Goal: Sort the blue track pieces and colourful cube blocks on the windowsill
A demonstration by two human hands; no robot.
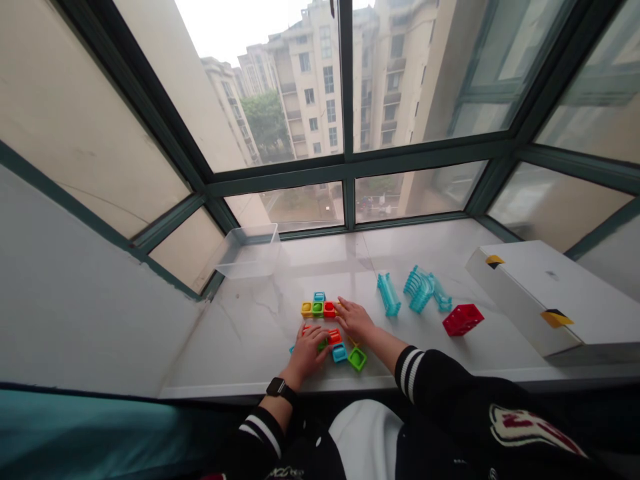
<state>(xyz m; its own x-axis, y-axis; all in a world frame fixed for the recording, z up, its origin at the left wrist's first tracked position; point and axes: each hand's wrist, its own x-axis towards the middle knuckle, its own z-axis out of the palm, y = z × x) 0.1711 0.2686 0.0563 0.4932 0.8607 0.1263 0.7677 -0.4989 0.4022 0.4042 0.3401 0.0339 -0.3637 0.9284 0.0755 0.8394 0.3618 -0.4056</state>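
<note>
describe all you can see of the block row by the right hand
The block row lies crosswise on the pale sill: yellow block, green block and red block from the left, with a light blue block behind the green one. They look like glossy, recessed plastic. The right hand covers the right end, seemingly touching it.

On the white windowsill (260, 343), the fingers of the right hand (353, 319) are at the end of a row of small blocks (317, 309) in yellow, green and red. The left hand (310, 351), with a black watch (281, 389) on its wrist, partly covers a second group of blocks (339, 353). To the right lie light blue plastic pieces (389, 295), a red block (463, 320) and a white box (585, 283); behind on the left is a clear box (250, 252).
</note>
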